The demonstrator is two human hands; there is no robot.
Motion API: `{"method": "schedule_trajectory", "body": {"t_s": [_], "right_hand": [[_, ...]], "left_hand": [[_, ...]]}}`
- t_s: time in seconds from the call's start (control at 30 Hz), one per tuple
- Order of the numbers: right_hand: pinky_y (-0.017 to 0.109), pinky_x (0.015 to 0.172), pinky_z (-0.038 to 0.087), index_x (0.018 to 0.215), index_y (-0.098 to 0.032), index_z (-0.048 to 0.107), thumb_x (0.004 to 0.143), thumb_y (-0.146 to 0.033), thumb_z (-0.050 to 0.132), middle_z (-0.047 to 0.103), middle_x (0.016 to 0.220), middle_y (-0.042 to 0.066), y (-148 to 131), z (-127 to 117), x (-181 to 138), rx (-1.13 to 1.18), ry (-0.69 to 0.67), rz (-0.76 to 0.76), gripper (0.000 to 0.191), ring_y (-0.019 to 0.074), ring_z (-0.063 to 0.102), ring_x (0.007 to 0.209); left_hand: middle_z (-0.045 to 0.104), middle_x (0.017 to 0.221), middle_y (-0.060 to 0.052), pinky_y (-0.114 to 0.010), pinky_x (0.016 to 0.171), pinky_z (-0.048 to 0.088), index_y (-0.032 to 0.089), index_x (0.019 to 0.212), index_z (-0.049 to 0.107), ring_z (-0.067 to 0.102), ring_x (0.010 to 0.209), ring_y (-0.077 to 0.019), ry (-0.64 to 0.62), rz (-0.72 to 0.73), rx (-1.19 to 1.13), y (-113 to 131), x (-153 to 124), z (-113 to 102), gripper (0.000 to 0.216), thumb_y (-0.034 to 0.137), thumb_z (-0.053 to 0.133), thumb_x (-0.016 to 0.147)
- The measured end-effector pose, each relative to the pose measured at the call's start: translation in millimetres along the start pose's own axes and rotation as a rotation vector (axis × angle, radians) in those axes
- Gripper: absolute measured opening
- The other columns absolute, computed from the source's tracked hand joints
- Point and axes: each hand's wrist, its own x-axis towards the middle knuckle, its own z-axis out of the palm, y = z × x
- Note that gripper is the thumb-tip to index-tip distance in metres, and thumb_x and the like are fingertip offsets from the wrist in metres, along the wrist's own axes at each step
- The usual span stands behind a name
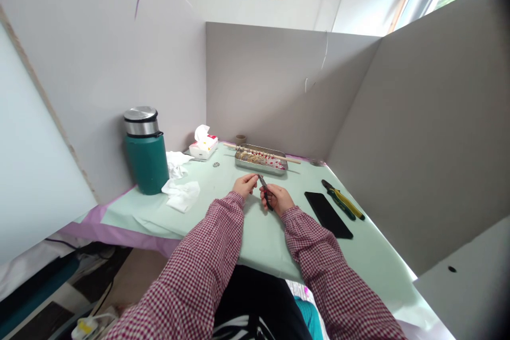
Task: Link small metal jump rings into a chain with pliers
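Note:
My right hand [278, 199] is closed around the dark handles of small pliers [265, 189], whose metal jaws point up and left. My left hand [245, 184] has its fingertips pinched together right at the pliers' tip, on something too small to make out. Both hands hover just above the pale green table cover [223, 212], in front of a metal tray [261, 161] filled with beads. A thin wooden stick [263, 152] lies across the tray's top.
A green kettle with a steel lid [145, 150] stands at the left, crumpled tissues [181, 194] and a tissue pack [204, 144] beside it. A black phone [328, 214] and green-yellow handled pliers [342, 200] lie to the right. Grey partition walls enclose the table.

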Motion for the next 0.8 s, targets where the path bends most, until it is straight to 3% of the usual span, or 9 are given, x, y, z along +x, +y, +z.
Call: {"method": "schedule_trajectory", "body": {"t_s": [0.13,0.3,0.47,0.63,0.8], "right_hand": [[0.020,0.037,0.038,0.078,-0.012,0.060,0.069,-0.042,0.056,0.058,0.065,0.004,4,0,4,-0.163,0.137,-0.100,0.031,0.0104,0.051,0.048],[0.020,0.039,0.037,0.080,-0.014,0.060,0.072,-0.044,0.051,0.059,0.068,0.004,8,-2,6,-0.419,0.202,-0.205,0.032,0.0117,0.051,0.053],[0.025,0.057,0.044,0.082,-0.017,0.062,0.074,-0.041,0.049,0.061,0.070,0.003,10,-2,3,-0.673,0.281,-0.361,0.028,0.0133,0.054,0.059],[0.025,0.059,0.044,0.082,-0.018,0.062,0.075,-0.039,0.047,0.062,0.068,0.002,11,-4,4,-0.685,0.261,-0.340,0.026,0.0138,0.055,0.060],[0.025,0.059,0.044,0.082,-0.018,0.063,0.074,-0.039,0.048,0.062,0.069,0.002,11,-3,4,-0.701,0.278,-0.346,0.027,0.0141,0.055,0.060]], "left_hand": [[0.042,0.050,0.006,-0.019,0.037,0.026,0.012,0.091,0.058,0.030,0.035,-0.0024,0.003,-0.074,-0.061,0,-1,3,0.039,0.043,0.054,0.070],[0.037,0.044,0.009,-0.017,0.035,0.020,0.014,0.080,0.051,0.025,0.032,-0.0014,-0.009,-0.152,-0.119,3,-2,4,0.031,0.043,0.054,0.070],[0.040,0.044,0.008,-0.018,0.035,0.021,0.014,0.076,0.050,0.027,0.031,-0.0017,0.019,-0.139,-0.106,1,-1,2,0.028,0.040,0.055,0.070],[0.041,0.045,0.008,-0.018,0.034,0.021,0.014,0.078,0.051,0.026,0.030,-0.0014,0.073,-0.140,-0.146,1,0,1,0.028,0.041,0.054,0.071],[0.040,0.047,0.008,-0.018,0.035,0.021,0.014,0.080,0.052,0.023,0.030,-0.0002,0.022,-0.181,-0.247,5,-1,1,0.032,0.045,0.055,0.071]]}}
